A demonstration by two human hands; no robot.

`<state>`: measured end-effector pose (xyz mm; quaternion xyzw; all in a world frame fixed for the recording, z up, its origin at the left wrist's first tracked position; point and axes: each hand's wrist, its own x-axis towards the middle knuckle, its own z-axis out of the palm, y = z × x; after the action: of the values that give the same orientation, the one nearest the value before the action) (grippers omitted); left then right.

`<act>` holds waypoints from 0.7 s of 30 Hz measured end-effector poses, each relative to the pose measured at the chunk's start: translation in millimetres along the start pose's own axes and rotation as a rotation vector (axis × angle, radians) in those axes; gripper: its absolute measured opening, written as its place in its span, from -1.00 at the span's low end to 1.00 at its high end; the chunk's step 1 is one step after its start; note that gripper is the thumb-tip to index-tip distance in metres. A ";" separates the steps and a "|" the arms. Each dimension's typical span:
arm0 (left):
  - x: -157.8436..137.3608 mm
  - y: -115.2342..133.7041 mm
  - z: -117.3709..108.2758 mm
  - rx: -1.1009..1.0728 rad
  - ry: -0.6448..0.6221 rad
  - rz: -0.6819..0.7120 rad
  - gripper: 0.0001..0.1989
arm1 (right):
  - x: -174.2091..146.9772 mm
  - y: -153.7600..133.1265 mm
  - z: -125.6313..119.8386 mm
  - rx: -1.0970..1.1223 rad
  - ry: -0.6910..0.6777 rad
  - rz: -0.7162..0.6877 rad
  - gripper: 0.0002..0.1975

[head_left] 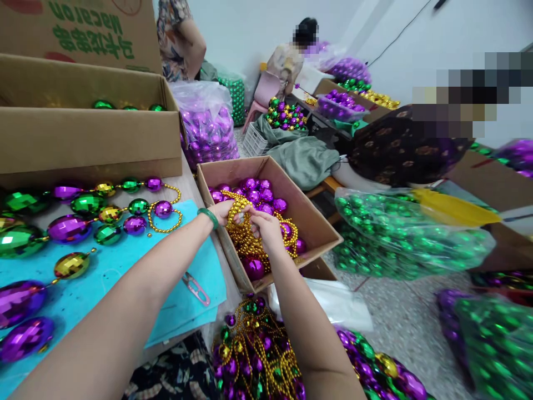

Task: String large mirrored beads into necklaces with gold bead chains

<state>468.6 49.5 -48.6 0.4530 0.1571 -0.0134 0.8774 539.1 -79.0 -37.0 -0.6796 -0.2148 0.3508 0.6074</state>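
Observation:
My left hand, with a green bangle at the wrist, is closed around a looped bunch of gold bead chain above an open cardboard box. Close by, my right hand pinches at the same gold chain, its fingertips almost meeting the left ones. More gold chain lies heaped in the box below both hands, among shiny purple balls. The exact spot my right fingers grip is partly hidden.
Strung purple, green and gold beads lie on blue sheets at left, near pink-handled thread snips. A large carton stands behind. Bead strands hang below the box. Bagged green beads sit right; several people are nearby.

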 end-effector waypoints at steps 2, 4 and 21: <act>0.2 0.1 1.1 -0.015 0.015 0.006 -0.74 | 3.1 2.4 6.1 0.022 -0.007 0.011 -0.71; 0.7 0.6 1.5 -0.037 0.029 0.009 -0.75 | 5.2 5.8 9.9 0.036 0.009 0.002 -0.75; -1.5 -1.9 -23.2 -0.343 -0.009 0.028 -0.51 | -3.8 -35.9 -35.4 0.167 0.081 -0.191 -0.77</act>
<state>460.8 66.8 -62.2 0.2988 0.1469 0.0241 0.9426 567.5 -99.5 -0.5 -0.6168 -0.2241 0.2803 0.7006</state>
